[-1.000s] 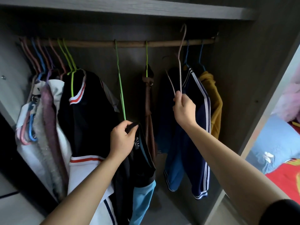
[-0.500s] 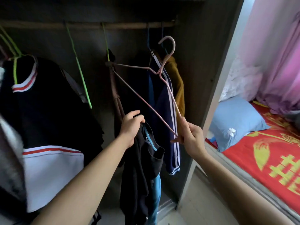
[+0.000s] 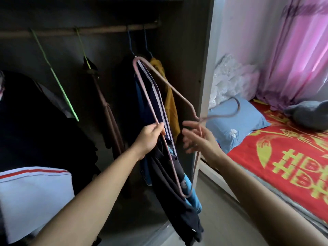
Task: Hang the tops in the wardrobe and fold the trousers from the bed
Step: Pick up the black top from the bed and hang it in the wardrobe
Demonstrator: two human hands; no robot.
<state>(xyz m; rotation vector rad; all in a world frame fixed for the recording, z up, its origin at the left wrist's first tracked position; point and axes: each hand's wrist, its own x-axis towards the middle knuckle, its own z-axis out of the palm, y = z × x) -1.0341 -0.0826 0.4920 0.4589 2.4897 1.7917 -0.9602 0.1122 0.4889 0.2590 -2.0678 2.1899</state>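
Hanger [image 3: 177, 91] tipped toward bed [image 3: 284, 157], left fingers [image 3: 159, 128] pinching it and black top [image 3: 181, 219], right fingers [image 3: 190, 124] spread, jacket [image 3: 156, 96] behind

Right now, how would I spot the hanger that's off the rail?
Find the open wardrobe beside the bed. In front of its rail, the left hand pinches a tilted hanger, its hook pointing at the blue pillow. It alone is pale pink and off the rail, where green hangers and blue hangers hang.

Left hand [image 3: 150, 137] clenched — right hand [image 3: 199, 140] fingers [image 3: 190, 125] splayed.
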